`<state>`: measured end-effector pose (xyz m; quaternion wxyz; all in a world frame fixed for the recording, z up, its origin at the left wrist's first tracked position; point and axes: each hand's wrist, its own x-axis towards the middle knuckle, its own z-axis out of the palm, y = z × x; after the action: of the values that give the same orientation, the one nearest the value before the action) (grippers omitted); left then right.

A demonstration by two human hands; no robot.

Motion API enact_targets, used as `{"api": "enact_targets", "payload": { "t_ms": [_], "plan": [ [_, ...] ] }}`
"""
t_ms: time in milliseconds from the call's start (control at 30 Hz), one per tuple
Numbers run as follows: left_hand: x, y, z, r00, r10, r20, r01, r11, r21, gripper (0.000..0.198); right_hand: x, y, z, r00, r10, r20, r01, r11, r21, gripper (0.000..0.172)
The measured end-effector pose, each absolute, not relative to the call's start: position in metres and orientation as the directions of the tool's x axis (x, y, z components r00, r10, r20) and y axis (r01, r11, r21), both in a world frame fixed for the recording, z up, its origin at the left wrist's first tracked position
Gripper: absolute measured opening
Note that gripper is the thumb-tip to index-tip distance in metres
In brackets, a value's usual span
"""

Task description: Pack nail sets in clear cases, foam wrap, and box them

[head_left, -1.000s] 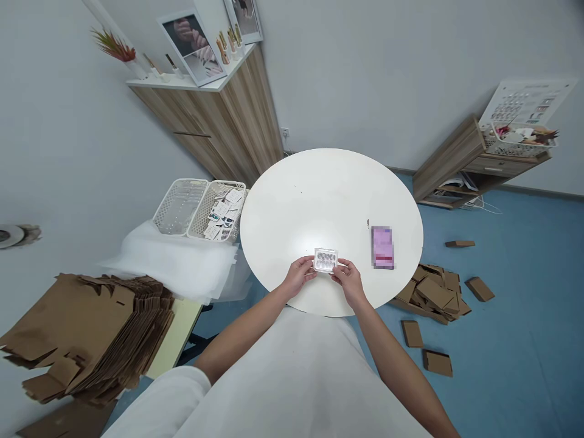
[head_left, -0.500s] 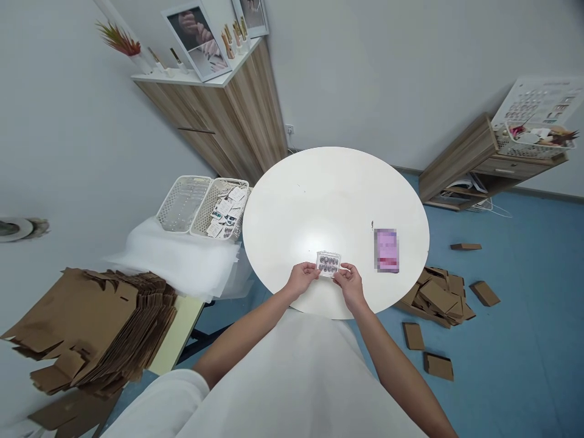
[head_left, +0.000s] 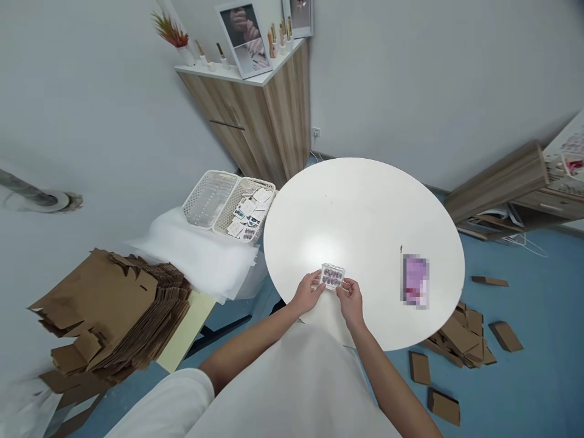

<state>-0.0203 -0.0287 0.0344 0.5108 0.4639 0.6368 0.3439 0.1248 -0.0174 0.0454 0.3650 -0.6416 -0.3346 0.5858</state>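
Observation:
Between my two hands is a small clear case of press-on nails [head_left: 333, 276], with dark purplish nails in two rows. My left hand [head_left: 308, 292] grips its left edge, thumb at the lower corner. On the opposite edge, my right hand [head_left: 350, 300] pinches the case between thumb and fingers. The case is above the near part of the round white table [head_left: 365, 207]. A pixelated purple item [head_left: 415, 280] lies on the tabletop to the right of my right hand.
Left of the table, one white basket [head_left: 210, 198] sits beside another basket [head_left: 267, 228] containing cards and nail sets. Translucent sheets [head_left: 201, 255] and stacked flat cardboard [head_left: 118, 304] lie nearer. Small brown boxes [head_left: 465, 334] are on the floor at right. A wooden cabinet [head_left: 255, 121] stands behind.
The camera view has turned left, so the room appears shifted right. Both hands still hold the nail case, which stays over the near part of the table.

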Motion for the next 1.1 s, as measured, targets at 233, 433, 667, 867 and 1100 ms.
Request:
{"api": "enact_targets", "payload": {
  "t_ms": [233, 433, 667, 867, 1100],
  "plan": [
    [-0.083, 0.003, 0.036, -0.133, 0.929, -0.345, 0.293, 0.370, 0.882, 0.050, 0.049, 0.018, 0.050, 0.072, 0.877, -0.475, 0.143, -0.480, -0.865, 0.039],
    [-0.144, 0.032, 0.025, -0.220, 0.913, -0.342, 0.315, 0.399, 0.861, 0.056, -0.018, 0.054, 0.032, 0.086, 0.873, -0.481, 0.293, -0.483, -0.825, 0.048],
    [-0.189, 0.058, 0.024, -0.266, 0.891, -0.367, 0.346, 0.444, 0.826, 0.054, -0.077, 0.089, 0.025, 0.050, 0.870, -0.491, 0.294, -0.482, -0.825, 0.048],
    [-0.198, 0.072, 0.023, -0.221, 0.902, -0.371, 0.344, 0.428, 0.836, 0.056, -0.096, 0.107, 0.027, 0.039, 0.867, -0.498, 0.297, -0.485, -0.822, 0.042],
    [-0.200, 0.071, 0.019, -0.185, 0.904, -0.386, 0.295, 0.426, 0.855, 0.059, -0.096, 0.108, 0.012, 0.007, 0.870, -0.493, 0.312, -0.471, -0.825, 0.049]
  ]
}}
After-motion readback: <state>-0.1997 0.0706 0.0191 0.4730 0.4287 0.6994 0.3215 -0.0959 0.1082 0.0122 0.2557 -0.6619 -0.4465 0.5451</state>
